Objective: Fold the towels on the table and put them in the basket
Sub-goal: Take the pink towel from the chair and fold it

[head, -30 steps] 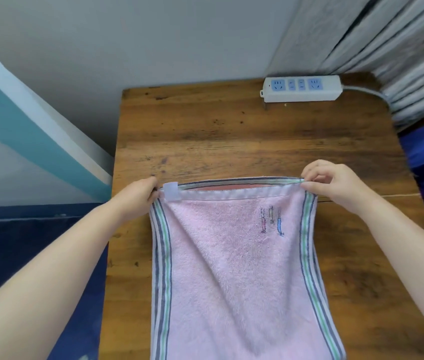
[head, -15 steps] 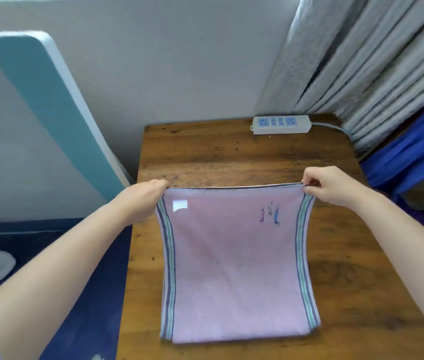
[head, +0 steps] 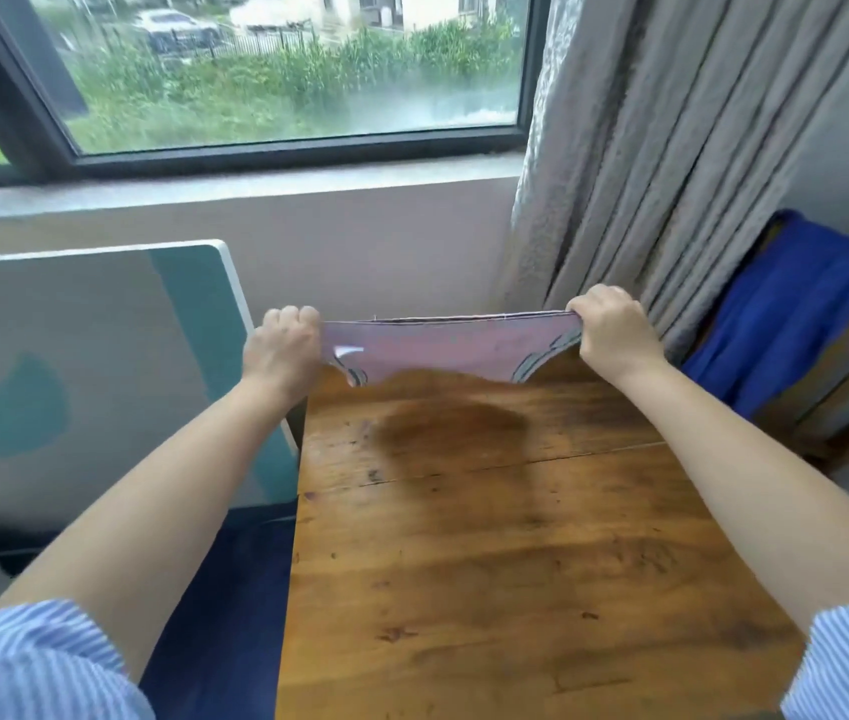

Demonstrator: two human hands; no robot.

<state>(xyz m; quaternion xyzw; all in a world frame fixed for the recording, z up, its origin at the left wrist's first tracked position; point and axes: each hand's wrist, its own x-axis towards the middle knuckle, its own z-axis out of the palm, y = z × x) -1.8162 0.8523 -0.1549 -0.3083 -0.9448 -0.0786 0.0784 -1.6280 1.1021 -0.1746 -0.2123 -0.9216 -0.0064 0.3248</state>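
Two hands hold one pink towel (head: 443, 345) stretched in the air above the far end of the wooden bench (head: 505, 537), each clenched round an upper corner: the left hand (head: 285, 350) grips the corner on the side of the teal panel (head: 100, 366), the right hand (head: 612, 337) the corner on the side of the grey curtain (head: 646, 174). Along the top edge several layers of cloth seem to lie together, so the towel looks at least partly folded, though the count of folds cannot be told from here. Its lower edge hangs free, clear of the bench top, with striped borders curling in below each hand and a small white label near the left hand. No other towel shows on the bench, and no basket is in view, so how many towels are finished is impossible to say. By my reading the work is somewhere in the middle for this piece: it likely needs laying down on the bench, folding again to a smaller shape, and then carrying to the basket, wherever that stands. Something blue (head: 796, 314) lies beyond the bench, next to the curtain.
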